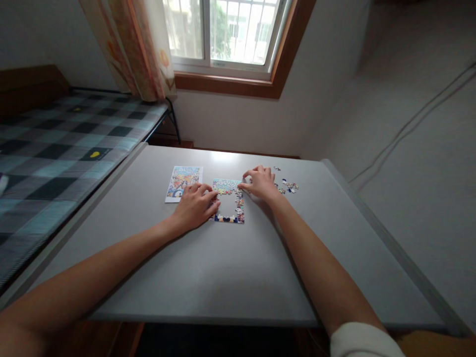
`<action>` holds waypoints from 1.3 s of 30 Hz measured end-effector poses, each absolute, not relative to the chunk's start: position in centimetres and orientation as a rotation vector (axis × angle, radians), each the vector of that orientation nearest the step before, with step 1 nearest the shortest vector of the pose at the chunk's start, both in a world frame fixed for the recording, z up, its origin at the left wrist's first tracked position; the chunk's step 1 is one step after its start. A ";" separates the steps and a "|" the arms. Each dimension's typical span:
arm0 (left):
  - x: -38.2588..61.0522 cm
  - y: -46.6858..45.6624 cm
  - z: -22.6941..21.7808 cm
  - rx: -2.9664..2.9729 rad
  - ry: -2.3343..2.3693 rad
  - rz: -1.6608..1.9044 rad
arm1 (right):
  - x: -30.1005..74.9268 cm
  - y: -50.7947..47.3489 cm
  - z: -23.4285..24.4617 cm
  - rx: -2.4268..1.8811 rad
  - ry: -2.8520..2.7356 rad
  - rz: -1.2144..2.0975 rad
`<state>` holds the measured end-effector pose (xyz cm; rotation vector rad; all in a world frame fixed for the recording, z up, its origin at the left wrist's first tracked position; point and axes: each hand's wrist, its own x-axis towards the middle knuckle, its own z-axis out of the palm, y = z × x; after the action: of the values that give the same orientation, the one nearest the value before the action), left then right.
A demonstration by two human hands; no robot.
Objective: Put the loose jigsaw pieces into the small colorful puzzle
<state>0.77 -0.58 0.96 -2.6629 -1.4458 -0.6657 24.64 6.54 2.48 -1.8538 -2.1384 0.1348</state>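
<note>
A partly built jigsaw puzzle (pixel 238 204) lies on the grey table (pixel 230 267); only its colourful border frame is joined, and the middle is bare. My left hand (pixel 194 204) rests on the puzzle's left edge, fingers curled and pressing down. My right hand (pixel 261 182) sits at the puzzle's upper right corner, fingers bent in a pinch against the edge; whether a piece is in them is too small to see. A printed reference picture (pixel 183 182) lies just left of the puzzle.
Several loose puzzle pieces (pixel 288 186) lie scattered right of my right hand. A bed with a checked blanket (pixel 55 153) stands along the table's left side. A window with a curtain (pixel 145 54) is behind, a white wall to the right.
</note>
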 end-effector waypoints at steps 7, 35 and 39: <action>0.7 -0.6 0.9 -2.630 -1.440 -0.609 | 24.6 6.6 2.4 -1.850 -2.141 0.150; 0.6 -0.3 0.4 -2.661 -1.405 -0.662 | 24.3 6.7 3.1 -1.716 -2.089 0.206; 0.5 -0.3 0.5 -2.675 -1.409 -0.665 | 24.3 6.7 3.2 -1.708 -2.054 0.180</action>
<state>0.54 -0.28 0.48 -2.6748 -1.4086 -0.6646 24.29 6.68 3.19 -1.7082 -2.0536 0.1796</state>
